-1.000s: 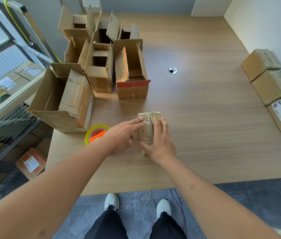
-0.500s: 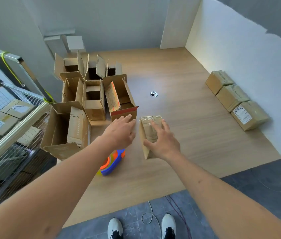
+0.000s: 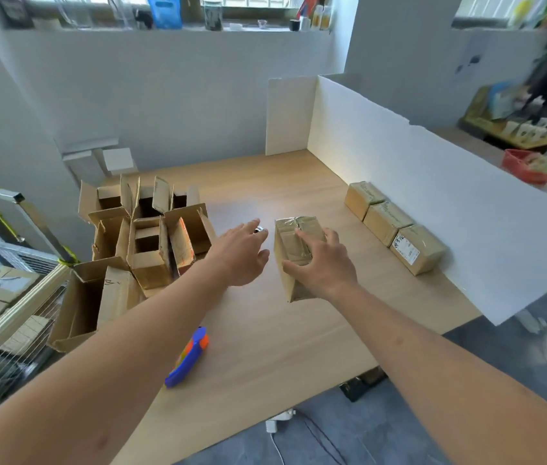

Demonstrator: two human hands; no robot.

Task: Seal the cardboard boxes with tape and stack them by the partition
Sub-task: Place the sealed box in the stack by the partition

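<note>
We have the sealed box (image 3: 293,250) near mid-table, standing on the table (image 3: 265,337), taped on top. Our right hand (image 3: 324,263) lies over its top and near side, fingers curved round it, thumb on the left face: a grip, we judge. Our left hand (image 3: 240,251) hangs just left of the box, fingers spread and loose, holding nothing; whether it touches the box we cannot tell. Hands apart.

Step in hand, we judge: carry this box to the partition (image 3: 433,196). To do it well, bring the left hand onto the left face so both palms clamp it, lift it off the wood, and set it down flush at the near end of the row (image 3: 394,226) of three sealed boxes along the partition, or on top of one if stacking up. Keep it level and keep fingers off the tape.

Around: a cluster of open boxes (image 3: 151,239) at left, flaps up, not yet sealed. The tape dispenser (image 3: 187,359) lies near the front edge, by our left forearm. A small metal grommet (image 3: 258,230) is in the table beyond the left fingers. The path rightward to the row looks free; only the row itself limits where we set down.
</note>
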